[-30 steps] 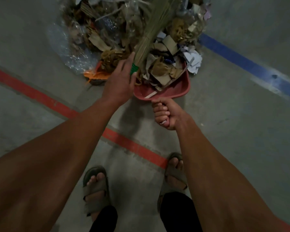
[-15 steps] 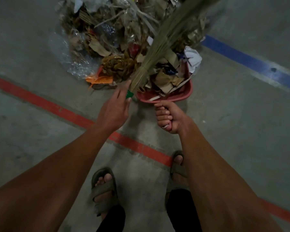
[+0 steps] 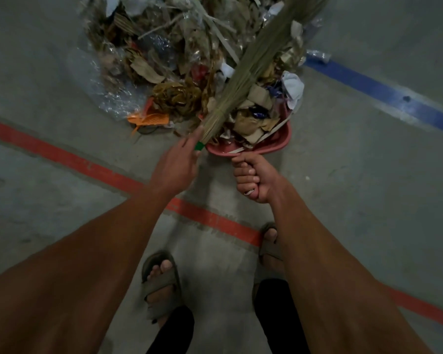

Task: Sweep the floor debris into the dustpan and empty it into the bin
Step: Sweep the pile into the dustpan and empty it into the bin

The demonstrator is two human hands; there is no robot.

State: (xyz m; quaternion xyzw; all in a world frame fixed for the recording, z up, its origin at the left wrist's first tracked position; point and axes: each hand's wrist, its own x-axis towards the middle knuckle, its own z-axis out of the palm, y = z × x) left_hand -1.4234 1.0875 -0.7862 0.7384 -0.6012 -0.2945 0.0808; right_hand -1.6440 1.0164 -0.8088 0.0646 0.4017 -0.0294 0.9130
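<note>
Broom has swung further right across the debris pile since a second ago. Left hand grips its green-banded base, index finger extended along the bristles. Right hand fist-closed round the handle of the red dustpan, loaded with paper scraps, on the floor beside the pile.

The grey concrete floor carries a red painted line running diagonally and a blue line at upper right. A heap of paper, leaves and clear plastic debris lies on it, with an orange plastic piece at the heap's near edge. Two sandalled feet stand near the red line.
</note>
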